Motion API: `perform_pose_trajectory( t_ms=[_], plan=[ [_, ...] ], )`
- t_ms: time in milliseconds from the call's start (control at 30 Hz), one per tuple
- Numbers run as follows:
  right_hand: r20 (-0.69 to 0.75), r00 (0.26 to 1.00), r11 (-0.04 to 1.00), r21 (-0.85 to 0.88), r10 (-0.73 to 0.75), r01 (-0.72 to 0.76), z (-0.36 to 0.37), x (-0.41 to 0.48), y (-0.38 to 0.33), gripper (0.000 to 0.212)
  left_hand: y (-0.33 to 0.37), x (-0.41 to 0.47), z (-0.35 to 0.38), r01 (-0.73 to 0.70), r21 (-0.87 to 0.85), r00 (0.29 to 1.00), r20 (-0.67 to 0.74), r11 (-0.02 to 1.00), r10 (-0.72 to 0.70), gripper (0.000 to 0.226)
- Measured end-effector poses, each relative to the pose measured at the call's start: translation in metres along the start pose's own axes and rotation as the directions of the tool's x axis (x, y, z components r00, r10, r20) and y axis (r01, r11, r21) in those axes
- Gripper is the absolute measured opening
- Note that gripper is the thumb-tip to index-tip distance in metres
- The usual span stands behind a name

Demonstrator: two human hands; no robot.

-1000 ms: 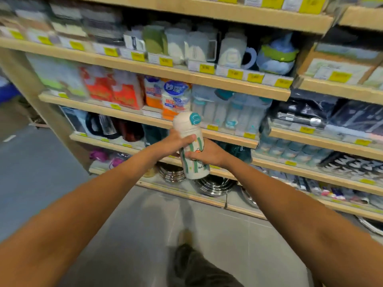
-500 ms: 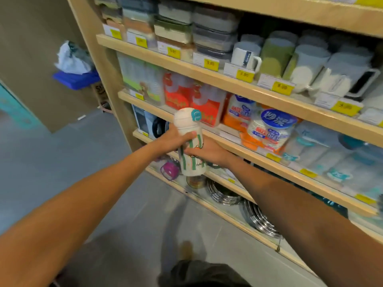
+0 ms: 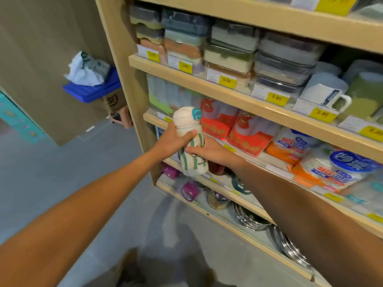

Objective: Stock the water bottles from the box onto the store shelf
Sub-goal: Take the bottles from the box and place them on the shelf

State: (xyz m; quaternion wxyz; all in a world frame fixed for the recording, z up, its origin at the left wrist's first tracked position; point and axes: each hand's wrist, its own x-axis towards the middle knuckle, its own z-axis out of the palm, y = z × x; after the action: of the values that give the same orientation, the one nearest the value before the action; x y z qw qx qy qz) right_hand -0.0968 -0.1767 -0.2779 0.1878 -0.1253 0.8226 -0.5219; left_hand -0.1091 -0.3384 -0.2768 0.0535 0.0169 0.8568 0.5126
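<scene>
A cream water bottle (image 3: 191,141) with green stripes, a cartoon print and a teal lid button stands upright in front of the wooden store shelf (image 3: 244,100). My left hand (image 3: 173,141) grips it just below the cap. My right hand (image 3: 209,151) holds its body from the right side. The bottle hovers at the shelf unit's left end, level with the shelf of red and orange packs. No box of bottles is in view.
The shelves carry stacked lunch boxes (image 3: 228,44), mugs (image 3: 325,90), red packs (image 3: 246,131) and yellow price tags. Purple items (image 3: 189,190) and steel bowls (image 3: 250,220) sit on the low shelves. At far left, a blue crate (image 3: 93,91) holds crumpled plastic over a carton. Grey floor lies below.
The view has swung left along the shelving to its left end. Both hands have kept hold of the bottle, which has stayed upright in the middle of the view.
</scene>
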Motion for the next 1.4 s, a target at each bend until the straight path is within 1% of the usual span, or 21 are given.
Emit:
perform_pose_trajectory(
  t_ms=[100,167,267,333,367,467,533,600,700,733,833,900,967,1033,1067,1100,1167,1233,1300,1367,1400],
  plan=[
    [-0.113,0.994,1.0,-0.017,-0.004,0.002,0.009,0.031,-0.03,0.022,0.005,0.029,-0.037,-0.047,0.038,0.999,0.0,0.998,0.047,0.08],
    [-0.184,0.983,1.0,-0.024,-0.008,0.003,0.014,0.051,-0.054,0.028,0.013,0.044,-0.066,-0.112,0.041,0.994,0.021,0.993,0.111,0.079],
    [-0.271,0.963,0.999,-0.049,-0.012,-0.001,0.017,0.066,-0.091,0.019,0.028,0.06,-0.101,-0.225,0.033,0.974,0.033,0.974,0.224,0.07],
    [-0.333,0.942,0.999,-0.043,-0.025,0.011,0.02,0.073,-0.115,0.02,0.04,0.068,-0.123,-0.268,0.044,0.963,0.031,0.962,0.267,0.065],
    [-0.386,0.922,0.998,-0.055,-0.029,0.008,0.021,0.077,-0.132,0.022,0.05,0.076,-0.139,-0.3,0.034,0.953,0.051,0.953,0.299,0.063],
    [-0.454,0.889,0.994,-0.11,-0.05,-0.001,0.016,0.086,-0.174,0.026,0.077,0.091,-0.172,-0.397,-0.005,0.915,0.072,0.918,0.397,0.059],
    [-0.491,0.868,0.984,-0.176,-0.069,-0.022,0.008,0.091,-0.208,0.016,0.097,0.1,-0.194,-0.441,-0.036,0.895,0.064,0.897,0.442,0.059],
    [-0.508,0.855,0.971,-0.237,-0.106,-0.021,-0.004,0.092,-0.236,0.013,0.118,0.109,-0.209,-0.445,-0.078,0.89,0.067,0.892,0.45,0.061],
    [-0.574,0.798,0.953,-0.302,-0.182,0.0,-0.017,0.102,-0.286,0.027,0.156,0.125,-0.242,-0.475,-0.181,0.869,0.058,0.861,0.491,0.066],
    [-0.585,0.785,0.947,-0.321,-0.205,0.009,-0.022,0.105,-0.301,0.03,0.169,0.13,-0.251,-0.497,-0.21,0.855,0.046,0.842,0.517,0.069],
    [-0.594,0.755,0.918,-0.396,-0.278,0.027,-0.031,0.111,-0.344,0.035,0.203,0.136,-0.279,-0.519,-0.268,0.835,0.041,0.812,0.548,0.062],
    [-0.608,0.718,0.902,-0.426,-0.339,0.066,-0.04,0.116,-0.374,0.036,0.228,0.141,-0.298,-0.54,-0.322,0.817,0.023,0.778,0.576,0.07],
    [-0.615,0.674,0.872,-0.481,-0.409,0.091,-0.051,0.121,-0.402,0.041,0.255,0.142,-0.314,-0.541,-0.378,0.813,-0.005,0.752,0.582,0.077],
    [-0.635,0.612,0.85,-0.511,-0.472,0.126,-0.062,0.126,-0.429,0.048,0.281,0.145,-0.326,-0.506,-0.414,0.831,0.0,0.757,0.556,0.084],
    [-0.634,0.586,0.84,-0.518,-0.505,0.163,-0.067,0.128,-0.438,0.047,0.29,0.143,-0.33,-0.485,-0.419,0.839,0.022,0.767,0.543,0.085],
    [-0.626,0.554,0.818,-0.539,-0.548,0.2,-0.072,0.131,-0.45,0.043,0.302,0.142,-0.335,-0.493,-0.402,0.836,0.025,0.772,0.548,0.084],
    [-0.609,0.492,0.772,-0.58,-0.622,0.26,-0.084,0.136,-0.475,0.032,0.324,0.147,-0.346,-0.536,-0.372,0.821,-0.019,0.758,0.571,0.081],
    [-0.58,0.458,0.734,-0.599,-0.674,0.321,-0.094,0.138,-0.5,0.028,0.347,0.149,-0.357,-0.59,-0.404,0.786,-0.091,0.699,0.611,0.074],
    [-0.564,0.407,0.693,-0.629,-0.719,0.352,-0.105,0.139,-0.522,0.035,0.37,0.148,-0.366,-0.664,-0.427,0.727,-0.177,0.614,0.663,0.066],
    [-0.527,0.383,0.651,-0.643,-0.759,0.404,-0.118,0.14,-0.538,0.039,0.387,0.15,-0.373,-0.73,-0.414,0.666,-0.254,0.544,0.701,0.065],
    [-0.515,0.373,0.635,-0.65,-0.772,0.418,-0.124,0.141,-0.543,0.043,0.394,0.15,-0.376,-0.753,-0.409,0.639,-0.27,0.515,0.72,0.064]
  ],
)
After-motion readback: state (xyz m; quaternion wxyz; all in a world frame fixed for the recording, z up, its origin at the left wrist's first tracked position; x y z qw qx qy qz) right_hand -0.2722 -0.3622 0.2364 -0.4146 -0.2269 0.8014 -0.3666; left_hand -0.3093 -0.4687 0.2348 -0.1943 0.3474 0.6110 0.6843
